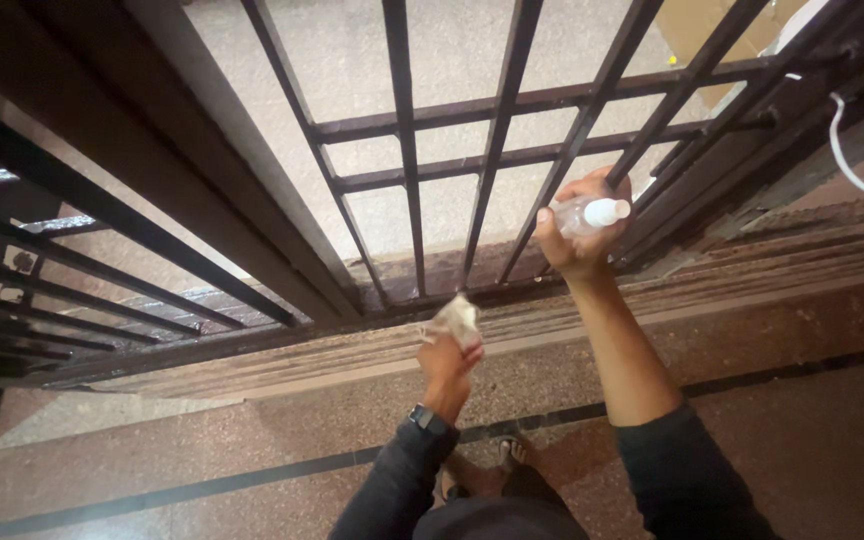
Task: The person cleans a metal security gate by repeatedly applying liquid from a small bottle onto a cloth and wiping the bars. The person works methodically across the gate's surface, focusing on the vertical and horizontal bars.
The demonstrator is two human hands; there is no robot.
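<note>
while left hand [449, 352] presses cloth [458, 318] at gate [404, 180] base — right hand [580, 235] grips bottle [589, 214]

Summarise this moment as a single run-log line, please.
left hand: holds cloth at gate base | right hand: grips clear bottle

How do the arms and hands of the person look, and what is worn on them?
Both arms wear dark sleeves. The left hand is bare, with a black watch at the wrist, just above the cuff. The right sleeve is pushed up, so the forearm and right hand are bare. No gloves or rings show.
</note>
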